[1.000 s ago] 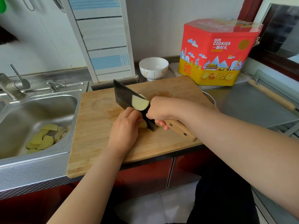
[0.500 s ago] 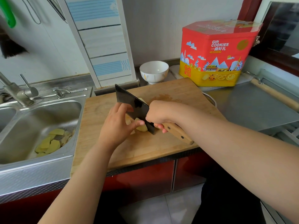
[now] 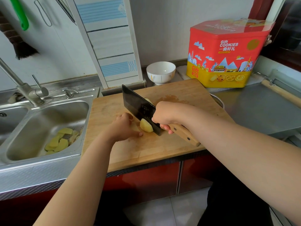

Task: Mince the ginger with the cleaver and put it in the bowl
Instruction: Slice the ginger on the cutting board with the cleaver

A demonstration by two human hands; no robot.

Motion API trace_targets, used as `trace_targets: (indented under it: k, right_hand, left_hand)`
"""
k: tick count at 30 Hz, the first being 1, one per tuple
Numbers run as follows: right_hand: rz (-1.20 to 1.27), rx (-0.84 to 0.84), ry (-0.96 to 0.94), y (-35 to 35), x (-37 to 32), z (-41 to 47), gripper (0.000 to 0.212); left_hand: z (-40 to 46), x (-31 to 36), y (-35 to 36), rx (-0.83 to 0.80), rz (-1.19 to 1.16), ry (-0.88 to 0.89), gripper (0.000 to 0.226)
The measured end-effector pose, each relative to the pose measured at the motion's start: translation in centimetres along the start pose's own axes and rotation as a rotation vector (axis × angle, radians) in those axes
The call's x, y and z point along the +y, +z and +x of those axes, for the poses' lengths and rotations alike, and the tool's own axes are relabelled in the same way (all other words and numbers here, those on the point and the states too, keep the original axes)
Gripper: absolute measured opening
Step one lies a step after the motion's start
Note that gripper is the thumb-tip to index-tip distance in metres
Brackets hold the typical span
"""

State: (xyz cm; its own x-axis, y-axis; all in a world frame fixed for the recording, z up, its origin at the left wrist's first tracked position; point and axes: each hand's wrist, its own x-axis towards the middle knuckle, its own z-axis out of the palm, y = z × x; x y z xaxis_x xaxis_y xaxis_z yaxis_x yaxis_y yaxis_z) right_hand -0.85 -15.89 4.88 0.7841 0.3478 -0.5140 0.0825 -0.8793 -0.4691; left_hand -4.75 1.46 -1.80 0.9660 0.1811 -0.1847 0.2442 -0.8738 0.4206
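The ginger [image 3: 146, 127] lies mid-way across my wooden cutting board [image 3: 162, 147], a pale slice clinging to the near end of the cleaver [image 3: 138, 108] blade. My right hand [image 3: 164, 115] is wrapped round the cleaver's wooden handle. My left hand [image 3: 123, 126] rests just left of the blade, fingers curled on the board; what they hold I cannot tell. The white bowl [image 3: 161, 72] stands beyond the board's far edge.

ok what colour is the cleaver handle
Light wood with dark rivets on the cleaver handle, seen in the head view.
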Motion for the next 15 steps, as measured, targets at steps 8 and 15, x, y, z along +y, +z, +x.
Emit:
trace_targets:
  k: [8,15]
  right_hand:
    - [0.012,0.005,0.005,0.0,0.2,0.3,0.026]
    - [0.031,-0.013,0.01,-0.1,0.4,0.8,0.026]
  left_hand:
    - [0.2,0.9,-1.1,-0.106,0.131,-0.03,0.073]
    - [-0.6,-0.6,-3.0,-0.051,-0.178,0.012,0.026]
